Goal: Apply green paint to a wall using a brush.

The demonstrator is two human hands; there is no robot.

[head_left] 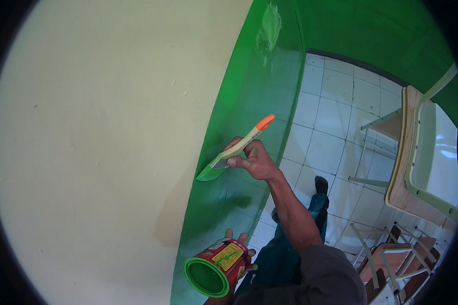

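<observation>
My right hand [260, 161] grips a flat paintbrush [248, 138] with a cream handle and orange tip. Green paint covers its bristles, which rest at the line where the cream wall [96, 142] meets the green lower wall [249, 101]. Lower down, my left hand [249, 259] is wrapped round a red and yellow paint can [233, 255]. The can is open and tilted, with green paint over its rim and inside. Part of the left palm is hidden behind the can.
White floor tiles [331, 112] run along the wall's foot. To the right stand a wooden-topped table [399, 168] and a pale chair [435, 152]. More chairs [392, 259] lie at the lower right. A paler patch [270, 28] marks the far green wall.
</observation>
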